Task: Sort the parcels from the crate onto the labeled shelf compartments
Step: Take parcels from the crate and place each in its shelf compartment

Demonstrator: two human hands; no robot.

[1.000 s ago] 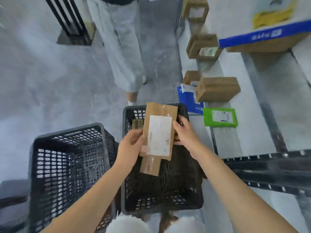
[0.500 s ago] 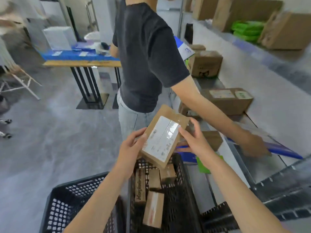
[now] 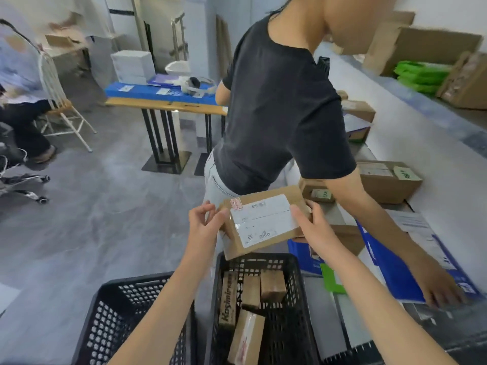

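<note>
left grip pinched the parcel's left edge | parcel had swung from upright to label-up within the last second, raised above the crate | right grip clasped its right end, thumb on the label | another person leaned across the right shelf: label probably read, placement path blocked

Pale metal shelf, right side: large brown cardboard box with green sticker at back; small brown cardboard box left of it; flat blue plastic mailer and flat green plastic pouch nearer. Grey floor: black perforated plastic crate beside shelf; second black perforated crate just left of it.
</note>
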